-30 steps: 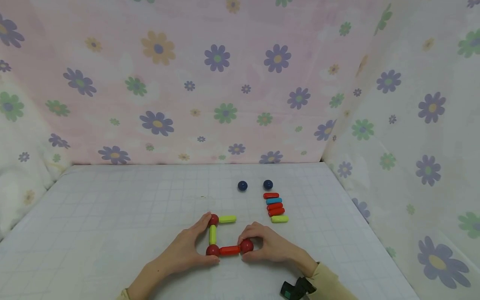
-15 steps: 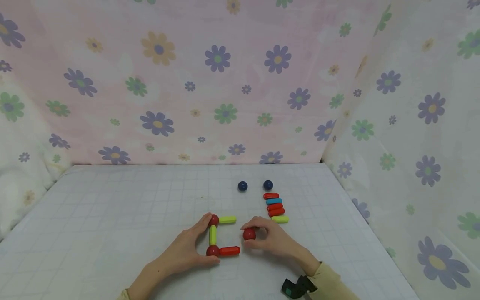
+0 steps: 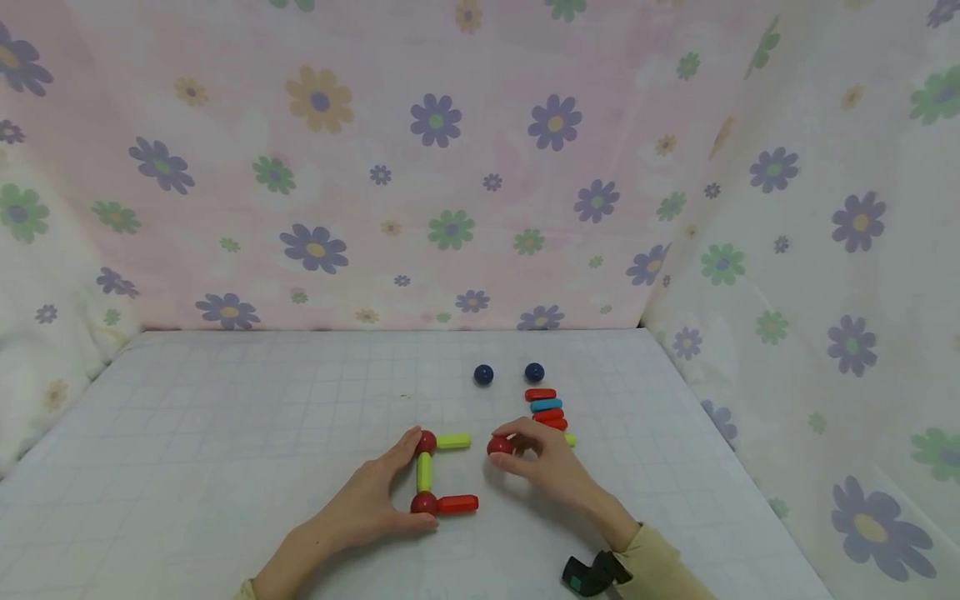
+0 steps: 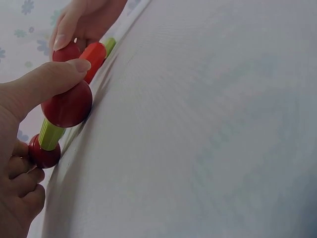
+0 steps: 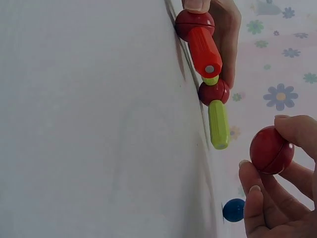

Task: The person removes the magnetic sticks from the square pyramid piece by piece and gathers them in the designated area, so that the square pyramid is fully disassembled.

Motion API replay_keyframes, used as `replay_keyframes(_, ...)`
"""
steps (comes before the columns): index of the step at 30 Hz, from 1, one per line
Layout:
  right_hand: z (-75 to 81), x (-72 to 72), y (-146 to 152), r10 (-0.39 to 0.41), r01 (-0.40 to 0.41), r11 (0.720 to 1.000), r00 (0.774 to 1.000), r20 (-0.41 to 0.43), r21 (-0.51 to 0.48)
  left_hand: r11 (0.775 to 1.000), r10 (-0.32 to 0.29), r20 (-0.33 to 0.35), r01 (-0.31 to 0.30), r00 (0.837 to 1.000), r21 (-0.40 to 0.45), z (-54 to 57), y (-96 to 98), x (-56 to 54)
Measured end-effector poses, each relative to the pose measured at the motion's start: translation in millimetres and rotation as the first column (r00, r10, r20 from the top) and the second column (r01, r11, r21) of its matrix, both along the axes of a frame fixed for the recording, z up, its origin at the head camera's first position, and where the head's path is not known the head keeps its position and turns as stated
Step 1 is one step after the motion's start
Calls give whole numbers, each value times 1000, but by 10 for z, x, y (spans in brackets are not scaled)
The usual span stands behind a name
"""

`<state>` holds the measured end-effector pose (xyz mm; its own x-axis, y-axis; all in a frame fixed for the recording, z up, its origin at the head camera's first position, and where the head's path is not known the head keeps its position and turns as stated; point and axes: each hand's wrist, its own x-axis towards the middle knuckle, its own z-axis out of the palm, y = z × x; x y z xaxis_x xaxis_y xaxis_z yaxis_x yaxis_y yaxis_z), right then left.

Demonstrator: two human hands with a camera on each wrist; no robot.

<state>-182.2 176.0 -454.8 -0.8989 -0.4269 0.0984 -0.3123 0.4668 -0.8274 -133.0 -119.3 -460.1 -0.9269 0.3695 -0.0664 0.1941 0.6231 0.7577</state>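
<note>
My left hand (image 3: 366, 498) holds a C-shaped piece built from magnetic sticks and balls, thumb at the near red ball (image 3: 423, 503) and fingertips at the far red ball (image 3: 426, 442). A yellow-green stick (image 3: 424, 472) joins these two balls. From the far ball another yellow-green stick (image 3: 453, 442) points right; from the near one, a red stick (image 3: 457, 504) does, its silver end disc bare in the right wrist view. My right hand (image 3: 551, 462) pinches a loose red ball (image 5: 271, 150) between thumb and fingers, apart from both stick ends.
Two dark blue balls (image 3: 483, 375) stand farther back on the white table (image 3: 262, 417). Right of centre lies a column of loose sticks, including a blue stick (image 3: 546, 405), partly behind my right hand. A black device (image 3: 592, 575) is by the right sleeve. Flowered cloth surrounds the table.
The red ball in my right hand has come off the end of the red stick and moved away from me, level with the far yellow-green stick. My left hand has stayed in place.
</note>
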Motion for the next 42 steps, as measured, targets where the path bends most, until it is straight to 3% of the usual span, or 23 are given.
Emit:
replay_keyframes(4,19,-57,-12,-31,28,998,998,-62,-51,1000,1,4,-1,1000,-1,4,-10,4)
replay_keyframes(9,86,-138,-69,-133,126,988,989,-71,-91,1000,-5,8,5,1000,1,10,-10,1)
replay_keyframes(16,225,-261,-216,-247,242,968,966,-75,-73,1000,-10,0,10,1000,4,7,-19,7)
replay_keyframes(20,238,-351,-279,-261,254,964,960,-103,-77,1000,-17,-14,17,1000,9,0,-29,16)
replay_keyframes(28,268,-522,-383,-282,275,956,957,-59,-104,1000,-17,-7,17,1000,17,-4,-31,17)
replay_keyframes(37,151,-629,-318,-307,306,950,952,-14,-60,1000,-19,-5,19,1000,16,-10,-11,10)
replay_keyframes(42,68,-666,-308,-332,331,943,942,-36,-37,1000,-15,-1,15,1000,15,-3,-18,14)
